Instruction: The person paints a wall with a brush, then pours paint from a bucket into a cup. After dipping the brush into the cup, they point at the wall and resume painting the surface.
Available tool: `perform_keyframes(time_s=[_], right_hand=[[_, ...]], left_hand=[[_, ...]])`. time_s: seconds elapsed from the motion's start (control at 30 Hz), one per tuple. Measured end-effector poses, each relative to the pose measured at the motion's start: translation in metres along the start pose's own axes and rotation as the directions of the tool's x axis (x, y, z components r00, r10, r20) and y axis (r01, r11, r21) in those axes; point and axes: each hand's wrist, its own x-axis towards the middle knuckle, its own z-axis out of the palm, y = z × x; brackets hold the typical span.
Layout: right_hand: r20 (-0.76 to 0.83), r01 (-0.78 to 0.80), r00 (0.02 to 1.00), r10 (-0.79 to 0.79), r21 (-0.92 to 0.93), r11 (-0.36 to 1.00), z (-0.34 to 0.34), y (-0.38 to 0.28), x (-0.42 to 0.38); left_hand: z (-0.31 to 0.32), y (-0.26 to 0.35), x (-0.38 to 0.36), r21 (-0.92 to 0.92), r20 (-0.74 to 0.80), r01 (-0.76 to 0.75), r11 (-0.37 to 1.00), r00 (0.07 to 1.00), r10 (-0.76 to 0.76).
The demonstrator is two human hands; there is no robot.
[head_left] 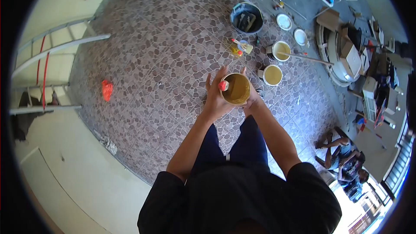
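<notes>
A small round paint pot (245, 87) with yellow-brown paint inside is held between both hands in front of my body. My left hand (213, 102) wraps its left side, fingers partly spread. On the other side my right hand (252, 99) grips the pot, its lower fingers hidden behind it. A paintbrush (223, 86) with a red-and-white handle end leans in the pot at the left rim; its bristles are not visible. Just beyond the pot, on the floor, a pail of yellowish paint (273, 75) stands to the right.
Another paint pail (281, 47) has a long stick across it. Nearby are a dark bucket (246, 6), lids (284, 21) and brushes (242, 46). An orange bag (107, 90) lies left, near a ladder (65, 45). A person (342, 160) sits at the right beside stacked clutter (351, 56).
</notes>
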Motion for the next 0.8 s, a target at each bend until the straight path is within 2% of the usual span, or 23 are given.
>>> perform_keyframes(time_s=[0.03, 0.17, 0.2, 0.23, 0.27, 0.3, 0.33, 0.4, 0.43, 0.47, 0.5, 0.53, 0.6, 0.63, 0.67, 0.7, 0.8], right_hand=[[-0.032, -0.044, 0.999, 0.042, -0.077, 0.996, 0.019, 0.0, -0.013], [0.08, -0.054, 0.994, 0.072, -0.2, 0.978, 0.11, -0.004, -0.049], [0.053, -0.095, 0.992, 0.111, -0.255, 0.962, 0.121, -0.004, -0.055], [0.019, -0.146, 0.987, 0.159, -0.304, 0.941, 0.129, -0.004, -0.06], [0.042, -0.155, 0.983, 0.179, -0.331, 0.931, 0.136, -0.01, -0.063], [0.087, 0.022, 0.996, 0.031, -0.558, 0.83, 0.145, -0.023, -0.067], [0.182, 0.205, 0.978, -0.104, -0.726, 0.656, 0.158, -0.033, -0.064], [0.354, 0.428, 0.897, -0.265, -0.847, 0.316, 0.225, -0.063, -0.078], [0.475, 0.527, 0.842, -0.256, -0.826, 0.202, 0.263, -0.072, -0.095], [0.634, 0.643, 0.762, -0.134, -0.764, 0.042, 0.302, -0.082, -0.112], [0.755, 0.752, 0.656, 0.015, -0.652, -0.096, 0.333, -0.087, -0.127], [0.762, 0.763, 0.646, 0.05, -0.64, -0.089, 0.354, -0.085, -0.135], [0.873, 0.89, 0.363, 0.325, -0.222, -0.399, 0.385, -0.077, -0.144], [0.87, 0.9, 0.35, 0.348, -0.209, -0.383, 0.396, -0.071, -0.145], [0.831, 0.919, 0.312, 0.461, -0.14, -0.369, 0.405, -0.064, -0.146], [0.777, 0.936, 0.268, 0.57, -0.07, -0.344, 0.412, -0.058, -0.146], [0.683, 0.965, 0.184, 0.707, 0.011, -0.261, 0.432, -0.039, -0.141]], left_hand=[[-0.014, 0.012, -0.01, -0.008, -0.065, -0.038, 0.999, 0.997, 0.038], [-0.073, 0.053, -0.044, 0.1, -0.186, -0.074, 0.992, 0.978, 0.092], [-0.083, 0.062, -0.053, -0.103, -0.209, 0.036, 0.994, 0.976, -0.057], [-0.09, 0.07, -0.065, -0.308, -0.2, 0.145, 0.94, 0.956, -0.213], [-0.101, 0.083, -0.072, -0.296, -0.238, 0.144, 0.944, 0.946, -0.219], [-0.113, 0.103, -0.075, -0.291, -0.317, 0.089, 0.953, 0.93, -0.184], [-0.127, 0.119, -0.077, -0.273, -0.392, 0.036, 0.961, 0.909, -0.145], [-0.134, 0.134, -0.092, -0.221, -0.499, 0.037, 0.974, 0.854, -0.146], [-0.132, 0.135, -0.102, -0.341, -0.465, 0.134, 0.93, 0.836, -0.291], [-0.131, 0.137, -0.109, -0.459, -0.417, 0.218, 0.862, 0.803, -0.425], [-0.142, 0.152, -0.109, -0.292, -0.443, 0.302, 0.908, 0.798, -0.408], [-0.141, 0.156, -0.116, -0.297, -0.469, 0.312, 0.903, 0.775, -0.422], [-0.141, 0.162, -0.125, -0.446, -0.469, 0.271, 0.853, 0.741, -0.48], [-0.143, 0.167, -0.129, -0.436, -0.464, 0.319, 0.841, 0.722, -0.514], [-0.14, 0.17, -0.133, -0.449, -0.479, 0.323, 0.833, 0.7, -0.529], [-0.138, 0.172, -0.138, -0.405, -0.534, 0.322, 0.855, 0.676, -0.508], [-0.132, 0.175, -0.154, -0.34, -0.665, 0.317, 0.885, 0.585, -0.465]])
